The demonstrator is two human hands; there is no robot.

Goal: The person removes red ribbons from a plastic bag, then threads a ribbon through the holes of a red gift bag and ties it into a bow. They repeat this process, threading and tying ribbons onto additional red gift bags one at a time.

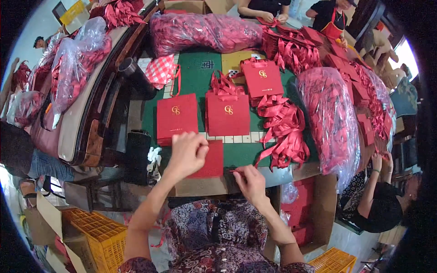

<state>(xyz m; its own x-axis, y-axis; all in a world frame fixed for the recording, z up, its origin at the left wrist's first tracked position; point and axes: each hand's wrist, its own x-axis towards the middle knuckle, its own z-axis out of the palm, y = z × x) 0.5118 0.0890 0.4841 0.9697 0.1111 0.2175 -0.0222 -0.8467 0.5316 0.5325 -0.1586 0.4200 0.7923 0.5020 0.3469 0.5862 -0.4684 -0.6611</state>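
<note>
A flat red paper bag [213, 158] lies at the table's front edge. My left hand [185, 154] is over its left part with curled fingers; whatever they hold is hidden. Just right of the bag, my right hand [251, 183] pinches a small dark-red piece, too small to name. Beyond my hands lie a stack of red paper bags [177, 119] and, beside it, another stack [227, 119] with ribbon handles gathered on top. Farther right is a third stack of bags [264, 82]. A heap of red satin ribbons [284, 132] lies right of these, apart from my right hand.
Clear plastic sacks of red ribbon lie at the back [205, 34] and right [330, 123]. A dark tumbler [135, 77] stands at left. Below the table are a cardboard box [321, 214] and a yellow crate [102, 232]. Other people work at the back and right.
</note>
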